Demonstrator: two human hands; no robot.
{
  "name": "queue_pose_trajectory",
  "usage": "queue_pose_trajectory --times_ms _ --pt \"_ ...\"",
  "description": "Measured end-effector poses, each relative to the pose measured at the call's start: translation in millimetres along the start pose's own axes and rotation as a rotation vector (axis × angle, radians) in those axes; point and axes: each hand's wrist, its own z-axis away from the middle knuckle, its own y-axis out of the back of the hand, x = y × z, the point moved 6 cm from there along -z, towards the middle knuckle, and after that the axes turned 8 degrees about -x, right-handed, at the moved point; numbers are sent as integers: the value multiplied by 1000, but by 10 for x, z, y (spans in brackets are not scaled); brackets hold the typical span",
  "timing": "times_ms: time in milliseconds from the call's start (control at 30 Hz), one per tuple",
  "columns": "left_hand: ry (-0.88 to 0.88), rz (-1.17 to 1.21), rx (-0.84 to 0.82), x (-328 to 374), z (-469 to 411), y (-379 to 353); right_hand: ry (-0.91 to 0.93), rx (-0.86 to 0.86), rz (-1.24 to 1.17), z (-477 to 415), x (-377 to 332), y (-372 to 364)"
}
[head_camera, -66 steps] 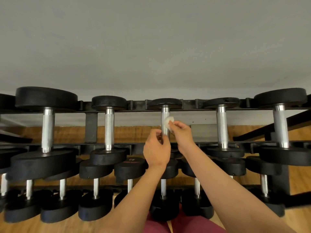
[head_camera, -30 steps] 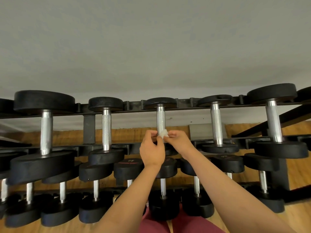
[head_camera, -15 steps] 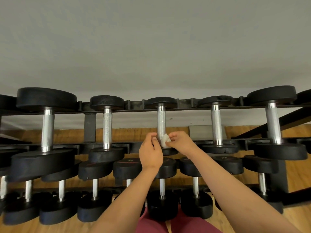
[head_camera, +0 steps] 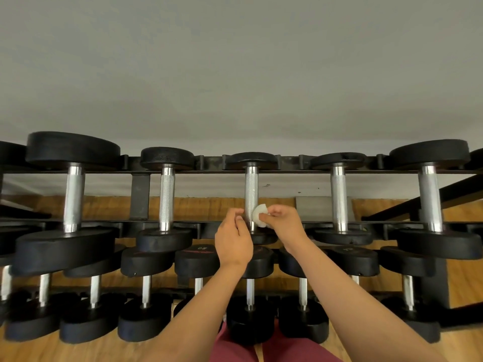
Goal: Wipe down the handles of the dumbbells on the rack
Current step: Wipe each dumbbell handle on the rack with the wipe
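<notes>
Right hand (head_camera: 285, 226) pinches wipe (head_camera: 260, 218); left hand (head_camera: 234, 241) beside handle (head_camera: 251, 189).

Head-worn wide-angle camera looks forward and slightly down, close to the rack (head_camera: 212, 161).

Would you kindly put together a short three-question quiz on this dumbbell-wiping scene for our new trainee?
1. True or false: the right hand pinches the white wipe.
2. How many top-row handles show in full on the rack? A three; B five; C eight.
3. Fill in: the wipe is at the middle handle, by the end ____ the person (nearer/farther).
Key: 1 true; 2 B; 3 nearer.
</notes>
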Motion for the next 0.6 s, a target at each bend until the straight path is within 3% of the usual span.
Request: queue_pose_trajectory --times_ms 300,600 --pt "19 4 13 13 7 -4 -119 102 -298 -306 -267 -47" --pt "52 53 5 -18 15 -14 -112 102 -356 -507 -544 -42"
